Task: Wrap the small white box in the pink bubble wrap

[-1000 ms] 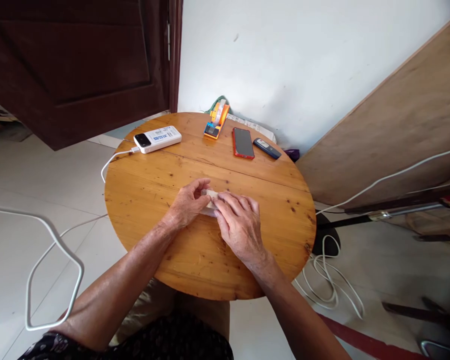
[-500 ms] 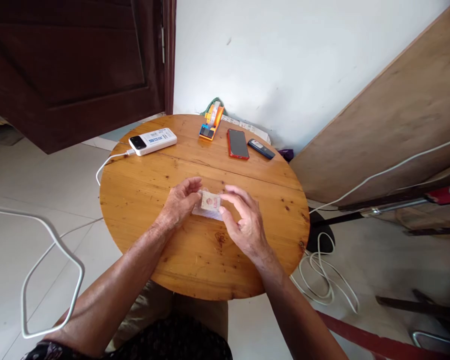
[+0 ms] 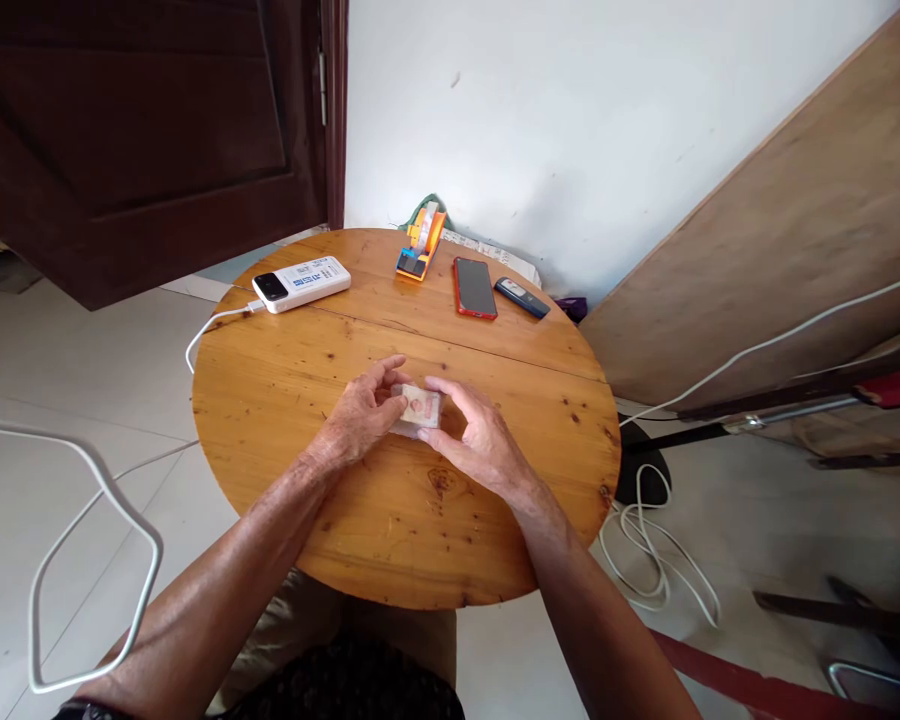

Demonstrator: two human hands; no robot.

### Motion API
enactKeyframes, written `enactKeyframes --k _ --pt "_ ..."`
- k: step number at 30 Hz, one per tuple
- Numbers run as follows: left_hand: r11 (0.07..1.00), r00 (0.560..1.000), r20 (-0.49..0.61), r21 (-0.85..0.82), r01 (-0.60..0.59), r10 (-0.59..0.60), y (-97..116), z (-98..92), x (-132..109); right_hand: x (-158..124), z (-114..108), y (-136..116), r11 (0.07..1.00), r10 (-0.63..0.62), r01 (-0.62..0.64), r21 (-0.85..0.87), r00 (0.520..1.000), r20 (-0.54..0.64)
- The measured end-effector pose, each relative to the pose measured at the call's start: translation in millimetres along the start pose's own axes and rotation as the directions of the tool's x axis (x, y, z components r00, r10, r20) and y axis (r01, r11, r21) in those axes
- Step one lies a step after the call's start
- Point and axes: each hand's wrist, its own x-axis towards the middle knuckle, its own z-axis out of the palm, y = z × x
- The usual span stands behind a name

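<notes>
grip two-handed: left hand (image 3: 364, 410) pinches printed packet (image 3: 424, 403), right hand (image 3: 486, 440) brackets it thumb-and-finger; clear film (image 3: 406, 430) already edging it, release not yet made.

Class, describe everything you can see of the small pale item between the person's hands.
The small pale item is rectangular, with faint reddish markings too blurred to read and clear, plastic-looking edges. It sits roughly flat on or above the wooden table. The thumb of the left hand overlaps its left end; the thumb and forefinger of the right hand bracket its right end.
</notes>
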Motion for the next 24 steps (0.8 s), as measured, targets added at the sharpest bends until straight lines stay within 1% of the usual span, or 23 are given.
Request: enactKeyframes --k 3,6,7,9,12,14,17,21,24 --pt "1.000 1.000 0.011 -0.003 -0.023 0.023 1.2 0.0 -0.6 -0.3 5.0 2.1 1.000 -0.031 0.031 -0.002 0.999 -0.041" --pt "0.999 1.000 0.006 -0.034 -0.005 0.006 3.2 0.3 -2.0 -2.7 6.3 3.6 0.999 -0.045 0.045 -0.002 0.998 -0.043" --pt "0.999 1.000 -0.013 -0.053 0.000 -0.001 3.9 0.4 -2.5 -3.8 5.7 3.8 0.999 -0.047 0.047 0.006 0.998 -0.037" --pt "0.995 0.996 -0.086 -0.098 0.000 -0.008 5.2 0.5 -3.1 -6.1 3.3 4.0 0.998 -0.047 0.049 0.034 0.998 -0.049" --pt "0.987 0.977 -0.209 -0.161 0.005 -0.039 6.9 0.7 -2.7 -8.4 -0.9 4.2 0.995 -0.045 0.055 0.086 0.992 -0.114" --pt "0.981 0.963 -0.256 -0.193 0.028 -0.078 7.7 1.1 -1.9 -8.8 -2.1 4.3 0.993 -0.048 0.064 0.104 0.988 -0.145" --pt "0.974 0.949 -0.297 -0.222 0.043 -0.110 8.5 2.0 -1.0 -8.5 -0.8 4.0 0.992 -0.051 0.069 0.107 0.986 -0.161" --pt "0.975 0.946 -0.305 -0.219 0.047 -0.114 7.8 3.9 -0.8 -6.9 2.9 2.5 0.991 -0.055 0.074 0.107 0.983 -0.172" --pt "0.977 0.961 -0.248 -0.199 0.072 -0.121 5.7 6.1 -0.9 -4.8 5.3 1.4 0.988 -0.062 0.089 0.124 0.976 -0.208"
